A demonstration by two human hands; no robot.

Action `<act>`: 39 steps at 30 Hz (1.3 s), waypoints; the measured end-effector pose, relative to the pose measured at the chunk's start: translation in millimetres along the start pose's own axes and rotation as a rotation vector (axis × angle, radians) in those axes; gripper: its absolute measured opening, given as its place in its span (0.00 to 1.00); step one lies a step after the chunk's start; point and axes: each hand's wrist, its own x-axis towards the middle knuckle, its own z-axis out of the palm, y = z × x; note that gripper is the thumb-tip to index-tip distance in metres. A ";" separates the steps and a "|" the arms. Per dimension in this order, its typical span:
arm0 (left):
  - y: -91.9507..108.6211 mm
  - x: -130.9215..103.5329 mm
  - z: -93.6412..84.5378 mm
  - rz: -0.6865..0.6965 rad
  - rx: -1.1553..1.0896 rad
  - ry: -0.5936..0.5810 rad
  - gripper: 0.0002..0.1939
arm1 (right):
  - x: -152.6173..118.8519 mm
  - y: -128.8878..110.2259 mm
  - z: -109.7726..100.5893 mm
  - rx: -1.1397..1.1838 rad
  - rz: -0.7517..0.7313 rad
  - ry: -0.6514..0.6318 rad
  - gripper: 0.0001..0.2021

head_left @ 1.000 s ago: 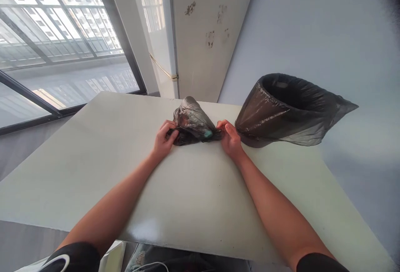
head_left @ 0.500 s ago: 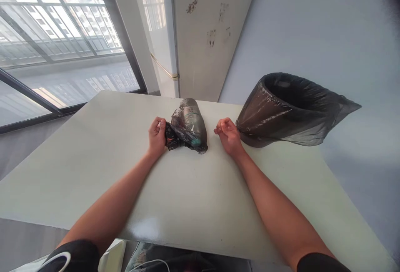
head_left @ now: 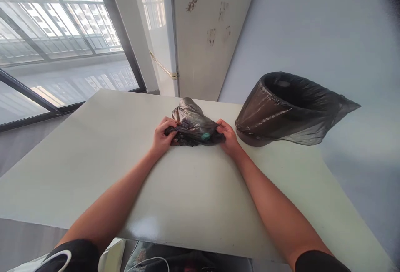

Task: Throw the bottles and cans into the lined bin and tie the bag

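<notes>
**Dark plastic bag (head_left: 195, 124) pinched at both ends on a pale table (head_left: 181, 188)**

From the lower left of the frame, the left forearm (head_left: 117, 190) slanted up and inward to the left hand (head_left: 162, 136), left of the centre. Its thumb and fingers were closed together on the gathered near-left edge of the plastic bag. Just right of the centre, the right hand (head_left: 228, 136) pinched the bag's right end between thumb and bent fingers, its forearm (head_left: 268, 188) running down to the lower right. Neither hand was spread wide.

The plastic bag lay between the two hands, near the middle of the frame and towards the table's far edge. Its near edge was crumpled and stretched from one hand to the other, while a rounded bulge rose behind it. Right of the right hand and apart from it, a bin (head_left: 254, 140) with a dark liner (head_left: 309, 128) leaned over the right of the frame.

The left sleeve (head_left: 73, 255) was cut off at the lower left. Fingertips were partly hidden in the bag's folds. A green patch (head_left: 205, 136) showed dimly through the plastic, but its source could not be made out. The right sleeve (head_left: 315, 261) was cut off at the lower right, and the bin's depths were too dark to read.
</notes>
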 end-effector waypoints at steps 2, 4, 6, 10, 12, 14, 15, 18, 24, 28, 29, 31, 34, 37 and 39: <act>-2.0 -0.1 -1.6 -0.034 -0.040 0.085 0.11 | 0.7 -3.1 -0.4 0.081 -0.004 0.046 0.17; -3.9 -0.8 -1.6 -0.128 -0.137 0.151 0.13 | 1.1 -7.6 -0.2 0.144 -0.014 0.060 0.17; -4.8 -1.0 -0.6 -0.253 -0.301 0.184 0.17 | 0.4 -12.2 0.5 0.179 -0.009 0.047 0.18; -2.1 2.4 -0.5 -0.398 -0.592 0.247 0.17 | -2.0 -15.5 1.0 0.184 -0.035 0.052 0.17; -0.4 4.8 -1.9 -0.426 -0.673 0.269 0.14 | -2.0 -13.2 0.2 0.159 -0.084 0.095 0.17; -0.3 5.9 -3.3 -0.416 -0.695 0.266 0.09 | -0.7 -10.1 -1.1 0.136 -0.130 0.150 0.18; -1.0 5.7 -3.8 -0.396 -0.677 0.252 0.06 | 0.3 -8.7 -1.9 0.133 -0.147 0.167 0.19; -4.6 2.3 -4.5 -0.301 -0.501 0.197 0.10 | 3.7 -6.5 -4.2 0.145 -0.163 0.150 0.19; -2.2 -4.1 -3.2 -0.097 0.103 0.082 0.09 | 3.4 -3.0 -5.9 -0.041 -0.196 0.039 0.11; 7.8 -3.9 -1.1 -0.011 0.261 -0.035 0.15 | 1.3 2.2 -5.1 -0.333 -0.203 -0.056 0.06; 9.8 -4.0 -0.6 0.014 0.263 -0.070 0.15 | 1.9 3.8 -5.2 -0.383 -0.209 -0.057 0.05; 11.9 -5.0 -0.1 0.053 0.262 -0.087 0.12 | 4.2 7.1 -5.9 -0.429 -0.222 -0.033 0.05; 10.2 -8.6 -0.2 0.103 0.320 0.062 0.11 | 8.1 11.6 -7.1 -0.473 -0.221 0.010 0.04; 5.6 -13.3 -1.8 0.187 0.399 0.188 0.15 | 7.6 12.4 -6.6 -0.557 -0.246 0.043 0.06; 3.2 -15.8 -3.1 0.205 0.447 0.212 0.15 | 4.2 10.0 -5.0 -0.598 -0.314 0.116 0.08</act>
